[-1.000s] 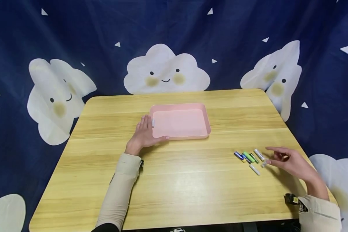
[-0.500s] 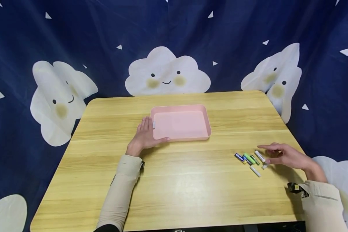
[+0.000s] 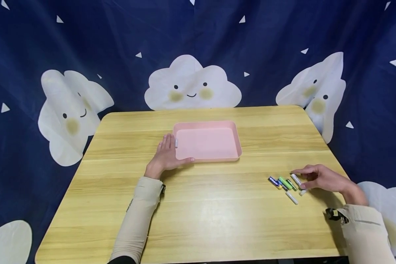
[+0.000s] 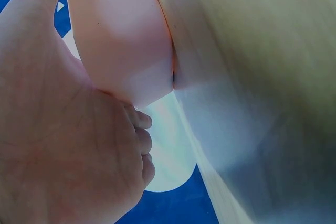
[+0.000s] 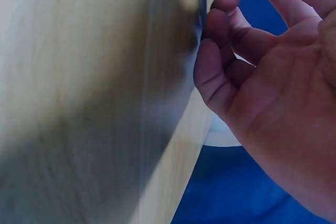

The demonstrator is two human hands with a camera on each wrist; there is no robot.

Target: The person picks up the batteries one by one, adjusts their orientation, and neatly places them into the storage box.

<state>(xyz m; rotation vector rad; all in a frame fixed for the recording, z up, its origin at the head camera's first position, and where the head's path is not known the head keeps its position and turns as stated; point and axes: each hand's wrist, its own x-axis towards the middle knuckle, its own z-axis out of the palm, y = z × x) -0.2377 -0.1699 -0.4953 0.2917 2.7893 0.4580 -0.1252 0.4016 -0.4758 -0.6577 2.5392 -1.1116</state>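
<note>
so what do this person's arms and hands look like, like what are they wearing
The left hand and right hand are bare, without gloves. The left sleeve and right sleeve are long and beige; black fabric shows at the left one's lower end. Small dark devices sit at the left wrist and right wrist.

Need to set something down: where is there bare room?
Widest: the table between the left sleeve and the small cylinders, in front of the pink tray. Also bare: table left of that sleeve, and the tray's right half. Crowded: around the cylinders by the right grip, and the tray's left end at the left grip.
</note>
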